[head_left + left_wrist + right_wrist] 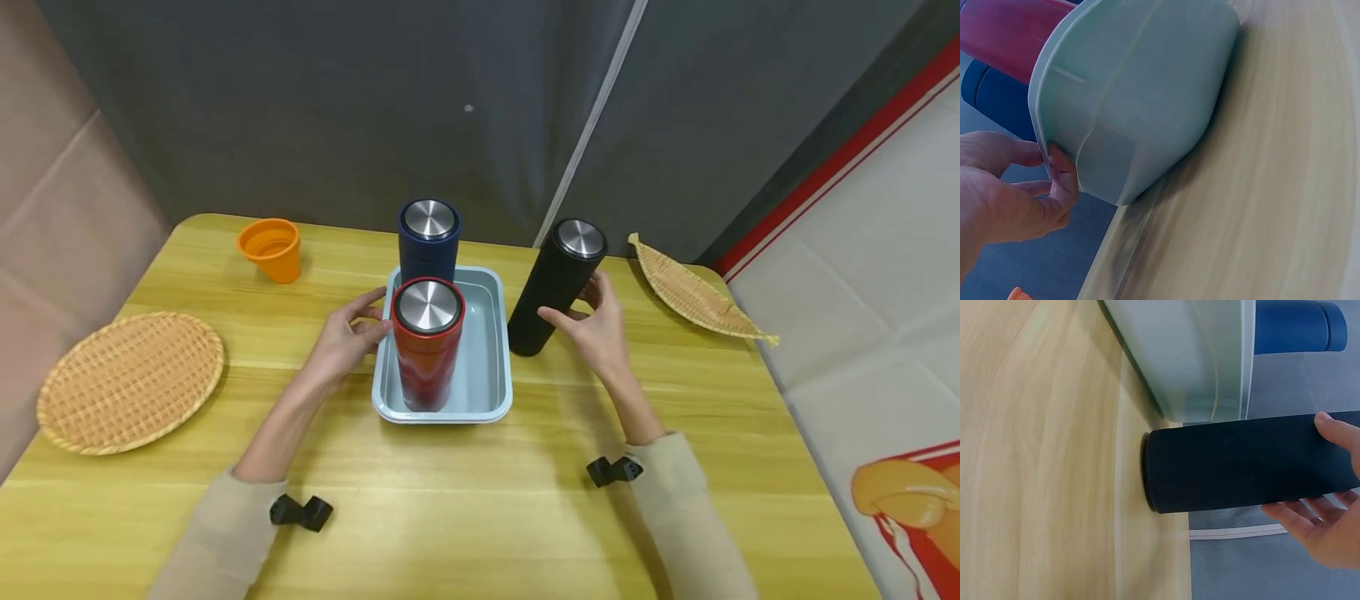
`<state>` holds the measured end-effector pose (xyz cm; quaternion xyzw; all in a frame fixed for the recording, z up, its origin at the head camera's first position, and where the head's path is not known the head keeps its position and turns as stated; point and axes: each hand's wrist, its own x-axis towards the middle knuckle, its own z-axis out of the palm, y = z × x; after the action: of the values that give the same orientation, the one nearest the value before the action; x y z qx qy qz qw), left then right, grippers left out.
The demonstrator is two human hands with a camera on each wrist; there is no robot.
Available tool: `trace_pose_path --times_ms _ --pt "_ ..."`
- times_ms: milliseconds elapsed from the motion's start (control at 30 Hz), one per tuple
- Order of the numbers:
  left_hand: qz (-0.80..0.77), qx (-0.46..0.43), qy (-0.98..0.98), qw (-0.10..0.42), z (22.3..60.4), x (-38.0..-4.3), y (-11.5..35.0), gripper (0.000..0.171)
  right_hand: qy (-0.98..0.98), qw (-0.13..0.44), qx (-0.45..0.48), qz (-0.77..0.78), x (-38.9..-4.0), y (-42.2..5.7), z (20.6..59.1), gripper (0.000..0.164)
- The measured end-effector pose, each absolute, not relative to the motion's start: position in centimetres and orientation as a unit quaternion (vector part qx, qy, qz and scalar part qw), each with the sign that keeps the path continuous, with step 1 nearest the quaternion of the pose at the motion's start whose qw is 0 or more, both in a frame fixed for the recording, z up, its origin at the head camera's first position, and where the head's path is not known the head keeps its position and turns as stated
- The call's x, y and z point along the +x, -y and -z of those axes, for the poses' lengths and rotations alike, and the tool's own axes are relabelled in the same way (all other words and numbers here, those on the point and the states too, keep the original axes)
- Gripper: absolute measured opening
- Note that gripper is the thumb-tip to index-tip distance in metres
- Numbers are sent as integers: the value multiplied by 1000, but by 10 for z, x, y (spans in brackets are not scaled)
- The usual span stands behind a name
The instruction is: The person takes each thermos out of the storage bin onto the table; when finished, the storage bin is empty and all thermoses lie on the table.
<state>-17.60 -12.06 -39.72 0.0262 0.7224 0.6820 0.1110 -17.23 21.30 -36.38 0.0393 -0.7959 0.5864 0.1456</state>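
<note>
Black flask (pixel 557 285) stands on the tabletop (pixel 480 492) just right of the tray (pixel 497 392), right hand (pixel 594 329) loosely cupping it; left hand (pixel 347 335) pinches the tray's rim.

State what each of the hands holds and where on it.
The left hand pinches the pale blue rectangular tray at its left rim. The right hand grips the tall black cylindrical flask around its upper body.
</note>
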Motion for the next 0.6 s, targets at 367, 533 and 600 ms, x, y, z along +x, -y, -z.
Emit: trace_pose_path --times_ms 367,533,600 --pt "-683 26 -722 111 397 -176 119 56 807 157 57 -566 -174 -212 368 74" --pt "-686 26 -720 106 398 -176 119 56 808 146 54 -568 -178 -212 370 75" --pt "-686 24 -719 105 398 -176 119 56 805 140 54 -573 -177 -210 369 75"
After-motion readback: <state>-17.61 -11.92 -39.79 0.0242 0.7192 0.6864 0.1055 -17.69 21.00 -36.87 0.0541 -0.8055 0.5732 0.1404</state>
